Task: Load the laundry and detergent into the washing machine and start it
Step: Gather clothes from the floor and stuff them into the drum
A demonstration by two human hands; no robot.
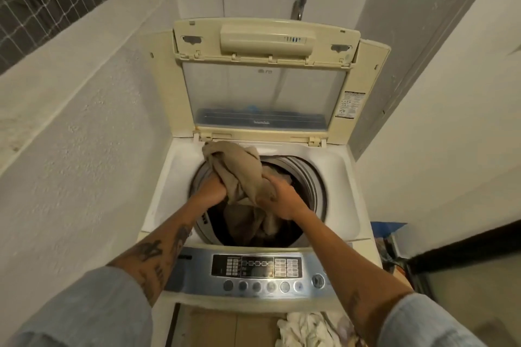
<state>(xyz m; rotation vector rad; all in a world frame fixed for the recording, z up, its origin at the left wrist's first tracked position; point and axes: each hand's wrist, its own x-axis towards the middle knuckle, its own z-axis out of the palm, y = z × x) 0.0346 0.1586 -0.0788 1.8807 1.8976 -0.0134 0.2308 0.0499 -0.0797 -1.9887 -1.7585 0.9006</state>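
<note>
A top-loading washing machine (338, 177) stands in front of me with its lid (262, 87) folded up against the wall. Both hands hold a beige garment (236, 169) over the drum opening (307, 177). My left hand (211, 189) grips its left side and my right hand (282, 200) grips its right side. Part of the beige cloth hangs down into the drum, where darker laundry lies. The control panel (253, 270) with a display and a row of round buttons runs along the near edge.
White laundry (307, 327) lies in a heap below the machine's front, on the right. White walls close in on both sides. A tap (300, 3) sticks out of the wall behind the lid. A dark-framed door (465, 259) is at the right.
</note>
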